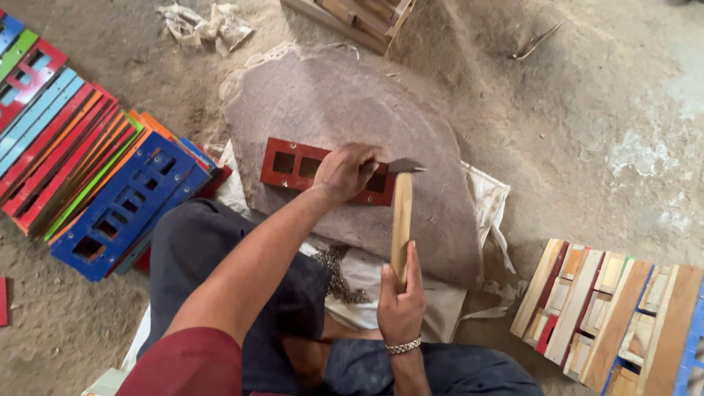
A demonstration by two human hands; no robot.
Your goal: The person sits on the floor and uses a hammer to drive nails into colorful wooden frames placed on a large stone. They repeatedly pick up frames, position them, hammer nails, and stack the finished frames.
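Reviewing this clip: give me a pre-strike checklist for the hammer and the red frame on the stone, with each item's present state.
1. Right hand grips the hammer handle at its lower end: ok.
2. Hammer head sits by the red frame's right part: ok.
3. Left hand steadies the frame: ok.
4. Left fingers clear of the hammer head: not ok, they lie right beside it.
5. Frame lies flat on the stone slab: ok.
6. Nail in place under the head: cannot tell, hidden by the hand.

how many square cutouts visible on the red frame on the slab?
2, both at the left end of the red frame. The left hand covers the middle, so more may be hidden.
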